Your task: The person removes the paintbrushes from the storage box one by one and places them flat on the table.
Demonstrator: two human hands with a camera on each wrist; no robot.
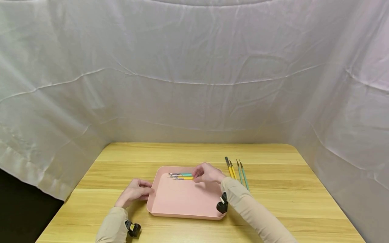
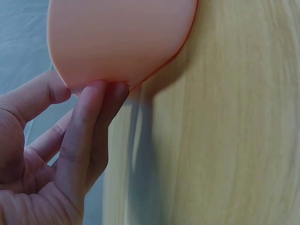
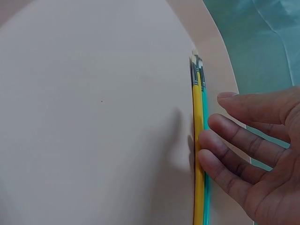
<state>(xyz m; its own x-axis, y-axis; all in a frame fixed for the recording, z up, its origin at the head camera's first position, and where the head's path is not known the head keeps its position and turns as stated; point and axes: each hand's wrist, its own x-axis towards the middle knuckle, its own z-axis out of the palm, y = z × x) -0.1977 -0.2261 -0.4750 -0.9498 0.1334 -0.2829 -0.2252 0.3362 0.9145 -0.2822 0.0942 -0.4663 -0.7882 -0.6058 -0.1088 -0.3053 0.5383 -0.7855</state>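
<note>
Nearest, the left hand (image 1: 134, 192) touches the pink tray's (image 1: 182, 202) left rim with straight fingertips (image 2: 101, 93). Farther in, the right hand (image 1: 207, 173), fingers spread, rests beside brushes (image 1: 181, 176) lying along the tray's far wall. Four more brushes (image 1: 236, 172) lie on the table (image 1: 273, 202) beyond.

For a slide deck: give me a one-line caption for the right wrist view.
Right hand with straight fingers beside yellow and teal paintbrushes lying along the flat pink plastic tray's rim.

Brush handles (image 3: 200, 187) cut off below
</note>
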